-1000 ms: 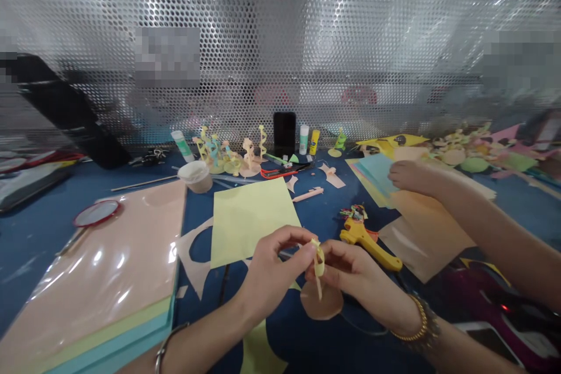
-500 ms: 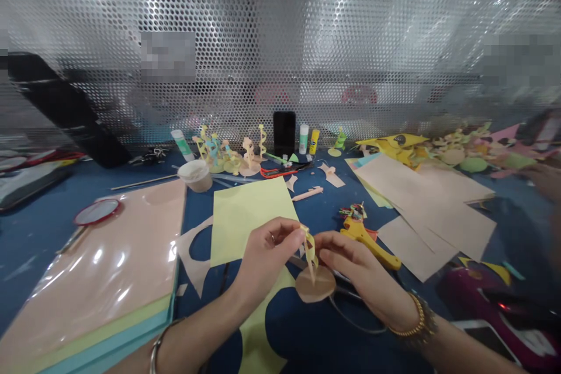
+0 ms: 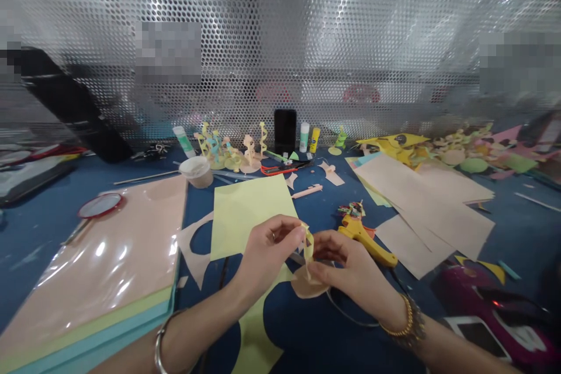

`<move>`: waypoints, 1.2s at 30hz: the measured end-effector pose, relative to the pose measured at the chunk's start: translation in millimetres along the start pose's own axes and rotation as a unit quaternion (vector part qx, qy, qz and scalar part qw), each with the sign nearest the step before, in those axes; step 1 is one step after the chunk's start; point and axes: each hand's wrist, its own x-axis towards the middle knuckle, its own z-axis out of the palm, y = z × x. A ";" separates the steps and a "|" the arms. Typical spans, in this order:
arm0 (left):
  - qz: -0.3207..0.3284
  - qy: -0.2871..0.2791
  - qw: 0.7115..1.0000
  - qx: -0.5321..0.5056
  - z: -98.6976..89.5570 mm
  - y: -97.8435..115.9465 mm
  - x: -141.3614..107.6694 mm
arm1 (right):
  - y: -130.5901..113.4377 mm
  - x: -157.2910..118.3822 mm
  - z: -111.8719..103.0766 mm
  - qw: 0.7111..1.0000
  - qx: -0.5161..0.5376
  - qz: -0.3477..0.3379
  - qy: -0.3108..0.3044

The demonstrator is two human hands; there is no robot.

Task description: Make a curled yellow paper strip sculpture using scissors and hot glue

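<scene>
A pale yellow curled paper strip (image 3: pixel 309 245) stands up from a round tan paper base (image 3: pixel 307 287). My left hand (image 3: pixel 274 248) pinches the strip's top end between thumb and fingertips. My right hand (image 3: pixel 346 263) is closed at the lower part of the strip, its thumb over the edge of the base; its fingertips are partly hidden. Behind my left hand lies a light yellow sheet (image 3: pixel 245 204). A yellow glue gun (image 3: pixel 368 242) rests just beyond my right hand.
Pink sheets in clear plastic (image 3: pixel 127 245) lie at the left, a white tub (image 3: pixel 196 172) behind them. Small curled paper figures (image 3: pixel 214 149) and a black phone (image 3: pixel 285 130) stand at the back. Loose tan sheets (image 3: pixel 421 204) and a purple object (image 3: pixel 486 304) are at the right.
My right hand has moved slightly left and down the strip, onto the base. The base has shifted a little left. A person's hand at the right edge has gone from view.
</scene>
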 end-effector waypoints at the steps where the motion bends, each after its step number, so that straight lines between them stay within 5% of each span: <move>1: 0.000 -0.002 1.000 0.005 0.1 -0.6 -0.4 | -0.1 0.0 0.3 1.000 -0.002 -0.001 0.003; 17: 0.033 -0.077 0.997 0.000 -7.1 -6.2 -5.7 | 1.3 1.3 -1.7 1.000 0.006 -0.007 0.019; 22: 0.023 -0.114 0.989 0.092 -7.6 -11.3 -7.1 | 3.2 2.8 -4.5 0.999 0.029 -0.013 0.035; 36: -0.003 -0.074 0.995 0.060 -4.4 -19.7 -3.1 | 4.0 3.2 -3.3 0.998 0.035 -0.033 0.042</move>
